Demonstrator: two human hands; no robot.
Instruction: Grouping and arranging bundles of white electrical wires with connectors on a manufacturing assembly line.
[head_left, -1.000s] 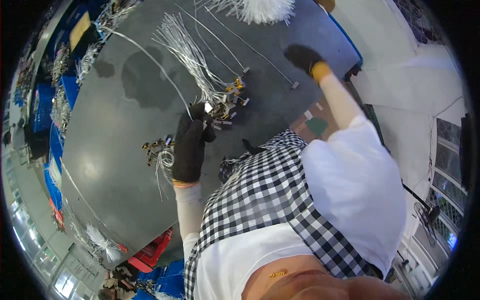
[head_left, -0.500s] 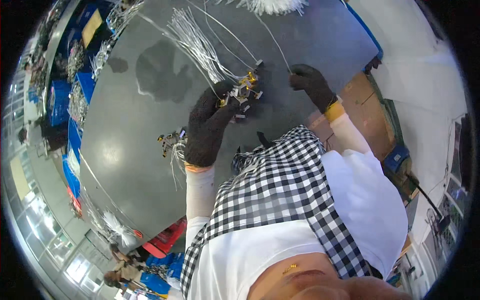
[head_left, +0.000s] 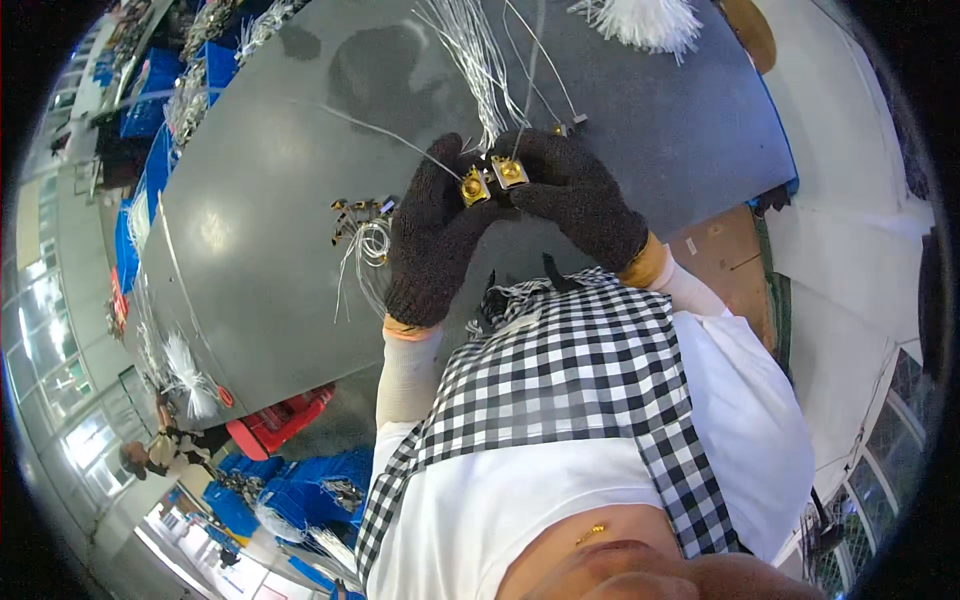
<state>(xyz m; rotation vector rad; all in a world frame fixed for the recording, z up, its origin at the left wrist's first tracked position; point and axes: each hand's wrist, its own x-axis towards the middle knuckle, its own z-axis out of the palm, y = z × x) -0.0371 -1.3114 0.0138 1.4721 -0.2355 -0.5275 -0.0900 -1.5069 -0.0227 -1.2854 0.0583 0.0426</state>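
Both my hands wear dark knitted gloves and meet over the near edge of a grey table (head_left: 260,230). My left hand (head_left: 435,235) pinches a small brass-coloured connector (head_left: 473,187) on a white wire. My right hand (head_left: 575,195) holds a second brass connector (head_left: 509,172) right beside it, with thin white wires running up from it. A loose bundle of white wires (head_left: 478,60) lies just beyond my hands. A small cluster of finished connectors with coiled wire (head_left: 365,225) rests on the table left of my left hand.
A fluffy white wire bundle (head_left: 640,20) lies at the table's far right. Blue bins (head_left: 150,110) with more wires line the far left side. A red crate (head_left: 275,425) and blue crates (head_left: 320,480) stand on the floor below the table. Another person (head_left: 160,450) is at lower left.
My right hand came in from the far right of the table to meet my left hand. Both hands now hold connectors together, nearer my body.
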